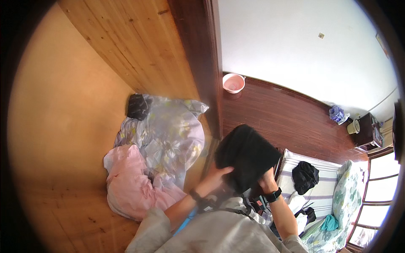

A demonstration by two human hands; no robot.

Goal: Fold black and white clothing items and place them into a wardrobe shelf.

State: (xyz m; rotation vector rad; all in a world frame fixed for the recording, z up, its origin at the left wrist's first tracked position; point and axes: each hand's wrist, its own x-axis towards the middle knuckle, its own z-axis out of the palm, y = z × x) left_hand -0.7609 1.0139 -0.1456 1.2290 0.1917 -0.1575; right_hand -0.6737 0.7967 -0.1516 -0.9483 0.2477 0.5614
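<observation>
So I'm holding this folded black fabric bundle point(247, 156) up in front of me with both hands, out over the edge where the wooden shelf meets the dark wood floor point(291, 118). My left hand point(217, 175) is cupping its lower left side, fingers wrapped onto the cloth; my right hand point(266, 178) is gripping the lower right corner from underneath. Both hands are closed on it, so I'm judging this as mid-carry or mid-fold. Next I'm probably needing a flat spot to set it down squarely without letting the fold flop open.

Counting what's around: one black bundle in my hands, one small dark pouch point(138, 106) at the far edge of the clear floral plastic bag point(168, 130), one crumpled pink cloth point(130, 185) at that bag's near edge, one pink plastic basin point(233, 82) by the wall, and one loose black garment point(305, 176) lying on the striped bed point(325, 185). A black wristband is sitting on each wrist, two total.
</observation>
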